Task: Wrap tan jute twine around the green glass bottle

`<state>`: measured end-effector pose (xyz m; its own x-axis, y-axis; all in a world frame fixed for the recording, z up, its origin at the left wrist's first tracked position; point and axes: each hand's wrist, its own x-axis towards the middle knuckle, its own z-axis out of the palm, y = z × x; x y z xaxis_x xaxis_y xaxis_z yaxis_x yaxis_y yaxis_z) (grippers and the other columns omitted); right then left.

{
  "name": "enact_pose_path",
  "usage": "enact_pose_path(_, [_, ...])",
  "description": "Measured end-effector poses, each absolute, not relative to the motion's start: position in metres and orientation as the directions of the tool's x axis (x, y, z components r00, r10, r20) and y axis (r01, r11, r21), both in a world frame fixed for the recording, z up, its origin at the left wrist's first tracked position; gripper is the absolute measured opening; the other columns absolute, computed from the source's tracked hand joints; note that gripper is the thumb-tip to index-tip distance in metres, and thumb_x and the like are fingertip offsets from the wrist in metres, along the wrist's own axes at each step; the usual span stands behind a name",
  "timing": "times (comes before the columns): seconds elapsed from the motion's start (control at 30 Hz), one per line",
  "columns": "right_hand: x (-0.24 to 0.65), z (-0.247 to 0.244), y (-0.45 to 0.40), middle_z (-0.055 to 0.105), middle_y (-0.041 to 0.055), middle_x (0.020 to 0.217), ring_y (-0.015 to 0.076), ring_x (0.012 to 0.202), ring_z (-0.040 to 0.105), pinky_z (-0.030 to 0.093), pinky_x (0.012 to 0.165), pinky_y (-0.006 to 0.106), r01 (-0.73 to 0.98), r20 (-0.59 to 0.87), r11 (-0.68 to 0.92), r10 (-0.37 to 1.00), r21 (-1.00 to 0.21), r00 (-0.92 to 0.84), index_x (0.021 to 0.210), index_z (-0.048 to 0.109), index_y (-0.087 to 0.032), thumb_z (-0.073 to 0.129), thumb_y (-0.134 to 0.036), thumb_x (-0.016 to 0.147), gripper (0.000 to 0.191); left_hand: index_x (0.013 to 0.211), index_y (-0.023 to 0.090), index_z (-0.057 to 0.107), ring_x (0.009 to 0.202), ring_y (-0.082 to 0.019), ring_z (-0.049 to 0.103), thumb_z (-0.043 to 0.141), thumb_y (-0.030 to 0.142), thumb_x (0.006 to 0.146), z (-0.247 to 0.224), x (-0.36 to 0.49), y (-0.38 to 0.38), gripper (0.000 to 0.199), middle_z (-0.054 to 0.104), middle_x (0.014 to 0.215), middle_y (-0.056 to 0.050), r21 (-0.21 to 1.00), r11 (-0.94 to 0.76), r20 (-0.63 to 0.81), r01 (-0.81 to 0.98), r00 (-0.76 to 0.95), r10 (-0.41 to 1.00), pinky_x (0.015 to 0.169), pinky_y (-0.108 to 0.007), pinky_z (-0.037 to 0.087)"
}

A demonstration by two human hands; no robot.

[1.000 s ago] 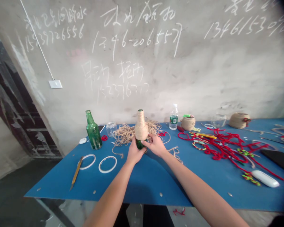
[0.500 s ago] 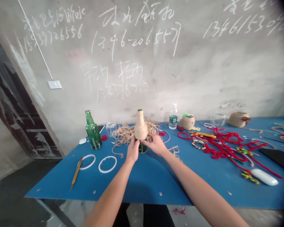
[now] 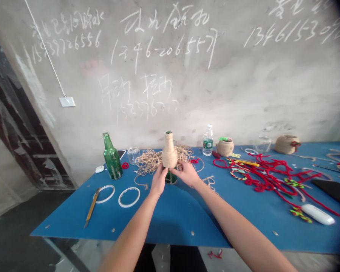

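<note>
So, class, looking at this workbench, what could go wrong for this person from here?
The twine-wrapped green glass bottle stands upright between the left hand and right hand; a slip might topple it and break the glass. The loose twine behind it could also tangle or snag.

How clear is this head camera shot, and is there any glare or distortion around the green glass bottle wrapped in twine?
In the head view, the wide lens curves the pale concrete wall, which looks washed out by soft glare; the upper right corner falls to black; the green glass bottle wrapped in twine stays fairly sharp, with only faint shadows on the blue table.
</note>
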<state>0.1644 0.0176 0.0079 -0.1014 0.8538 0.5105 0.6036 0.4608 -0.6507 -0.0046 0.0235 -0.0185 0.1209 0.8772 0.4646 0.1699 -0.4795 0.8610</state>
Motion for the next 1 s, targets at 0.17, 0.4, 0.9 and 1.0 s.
enact_pose_path(0.17, [0.164, 0.009, 0.016, 0.042, -0.0062, 0.051, 0.0114, 0.048, 0.039, 0.026, 0.048, 0.024, 0.601, 0.513, 0.464, 0.852, -0.650, -0.103, 0.086, 0.065, -0.016, 0.065, -0.054, 0.080, 0.039, 0.129, 0.021, 0.055, 0.127, -0.026, 0.054, 0.045, 0.035, 0.094, -0.017, -0.005, 0.022, 0.039, 0.063, 0.132, -0.008, 0.865, -0.462, 0.448, 0.193, 0.116, 0.887, 0.107, -0.038, 0.041])
enact_pose_path(0.4, [0.163, 0.008, 0.017, 0.042, -0.0063, 0.052, 0.0113, 0.049, 0.039, 0.026, 0.048, 0.024, 0.600, 0.523, 0.475, 0.845, -0.643, -0.108, 0.090, 0.066, -0.016, 0.065, -0.053, 0.080, 0.039, 0.128, 0.021, 0.056, 0.131, -0.026, 0.050, 0.042, 0.032, 0.095, -0.018, -0.004, 0.023, 0.038, 0.062, 0.132, -0.008, 0.874, -0.462, 0.451, 0.151, 0.106, 0.886, 0.107, -0.038, 0.041])
enact_pose_path(0.9, [0.164, 0.011, 0.018, 0.043, -0.0052, 0.054, 0.0106, 0.050, 0.038, 0.026, 0.048, 0.024, 0.632, 0.485, 0.413, 0.872, -0.656, -0.068, 0.077, 0.061, -0.017, 0.069, -0.046, 0.073, 0.031, 0.122, 0.023, 0.052, 0.103, -0.030, 0.067, 0.072, 0.042, 0.079, -0.016, -0.002, 0.010, 0.051, 0.070, 0.110, -0.011, 0.687, -0.542, 0.571, 0.485, 0.102, 0.815, 0.088, -0.039, 0.050])
enact_pose_path(1.0, [0.163, 0.013, 0.016, 0.044, -0.0043, 0.055, 0.0110, 0.051, 0.039, 0.024, 0.048, 0.025, 0.646, 0.477, 0.403, 0.876, -0.648, -0.068, 0.080, 0.064, -0.016, 0.070, -0.053, 0.072, 0.038, 0.121, 0.022, 0.051, 0.099, -0.030, 0.068, 0.071, 0.041, 0.079, -0.015, 0.000, 0.008, 0.051, 0.070, 0.107, -0.011, 0.649, -0.508, 0.568, 0.566, 0.084, 0.819, 0.085, -0.039, 0.050])
